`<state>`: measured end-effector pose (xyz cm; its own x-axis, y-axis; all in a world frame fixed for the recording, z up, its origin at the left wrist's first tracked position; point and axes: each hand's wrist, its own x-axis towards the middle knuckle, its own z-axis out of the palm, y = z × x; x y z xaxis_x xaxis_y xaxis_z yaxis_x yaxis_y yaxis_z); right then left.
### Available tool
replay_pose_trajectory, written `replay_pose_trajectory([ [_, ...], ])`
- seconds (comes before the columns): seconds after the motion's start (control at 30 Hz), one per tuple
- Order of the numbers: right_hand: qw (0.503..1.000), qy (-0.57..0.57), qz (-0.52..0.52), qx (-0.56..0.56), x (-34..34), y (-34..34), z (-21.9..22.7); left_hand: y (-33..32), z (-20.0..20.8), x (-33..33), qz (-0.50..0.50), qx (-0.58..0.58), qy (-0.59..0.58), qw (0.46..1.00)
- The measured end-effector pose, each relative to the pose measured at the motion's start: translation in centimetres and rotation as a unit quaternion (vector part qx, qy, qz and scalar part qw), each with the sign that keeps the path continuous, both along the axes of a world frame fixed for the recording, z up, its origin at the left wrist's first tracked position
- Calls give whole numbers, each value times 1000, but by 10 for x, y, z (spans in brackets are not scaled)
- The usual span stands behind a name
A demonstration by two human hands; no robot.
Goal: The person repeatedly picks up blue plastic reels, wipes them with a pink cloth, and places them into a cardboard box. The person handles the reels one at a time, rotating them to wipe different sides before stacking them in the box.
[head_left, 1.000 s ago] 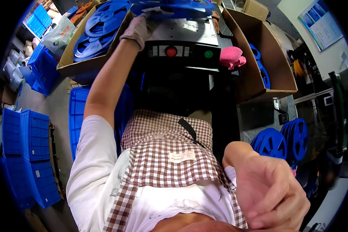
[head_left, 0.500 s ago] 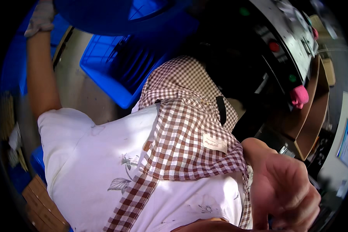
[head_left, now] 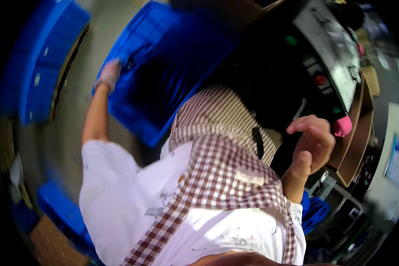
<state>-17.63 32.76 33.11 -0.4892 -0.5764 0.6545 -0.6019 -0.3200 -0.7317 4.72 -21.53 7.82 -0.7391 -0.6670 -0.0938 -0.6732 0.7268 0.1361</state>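
My left hand (head_left: 110, 74), in a pale glove, reaches out at the left side of a large blue plastic crate (head_left: 135, 126). It overlaps the crate's edge; motion blur hides the fingers, and I cannot tell whether they grip it. A small dark shape shows on the crate wall just beside that hand. My bare right hand (head_left: 314, 144) is raised in front of the black machine side (head_left: 270, 75), its fingers loosely bent and apart from the thumb, with nothing in them. Deep shadow fills the inside of the crate.
On the right is a machine with red and green buttons (head_left: 320, 80) and a pink object (head_left: 342, 127) at its corner. A brown open box (head_left: 352, 146) stands beside it. Stacked blue bins (head_left: 44, 75) line the far left, and another blue container (head_left: 62, 208) sits lower left.
My left hand has come down and right from the upper left to the crate. The round blue tub at the top has left the view. My right hand has risen and its fingers have loosened.
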Motion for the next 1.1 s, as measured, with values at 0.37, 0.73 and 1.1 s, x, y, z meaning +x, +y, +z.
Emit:
replay_pose_trajectory([
  [0.37, 982, -109, -153, 13, -26, 67, 6, 148, 248, -208, -331, 28, 419, 845],
  [0.73, 885, -69, -456, 58, -23, 192, 84, 108, 335, -427, -196, -189, 67, 960],
  [1.1, 742, -26, -577, 340, -200, 372, 106, 38, 322, -382, -248, -273, 149, 918],
])
